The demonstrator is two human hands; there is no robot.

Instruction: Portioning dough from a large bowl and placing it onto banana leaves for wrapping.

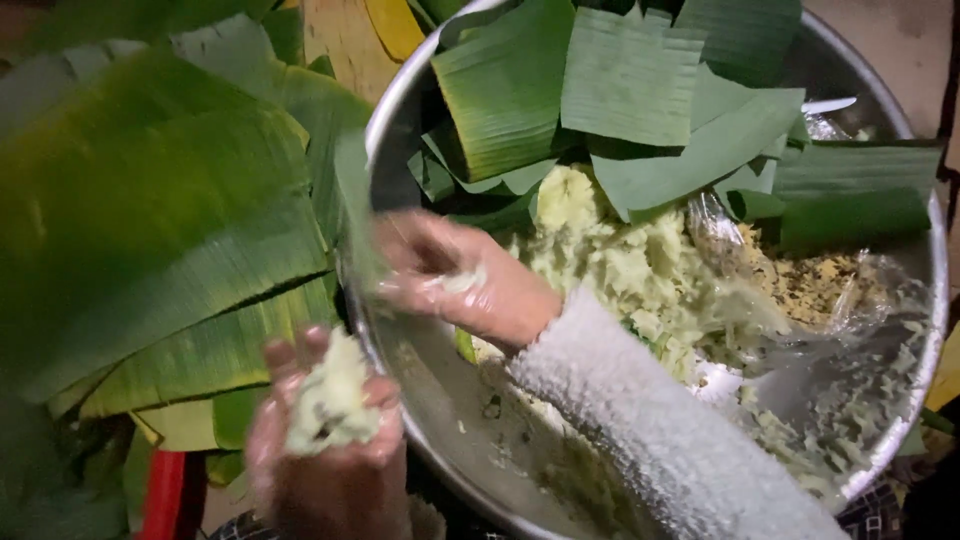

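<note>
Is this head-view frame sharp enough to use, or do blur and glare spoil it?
Head view: the right hand and the banana leaves at left are motion-smeared; the left hand with its lump of pale paste is soft; glare streaks the metal basin rim; lighting is dim and warm, corners dark.

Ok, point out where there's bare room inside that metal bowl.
Bare metal shows along the big bowl's near-left wall, between the right hand and the rim. The far side is crowded with cut leaves, the middle with pale green mash, the right with plastic wrap.
</note>
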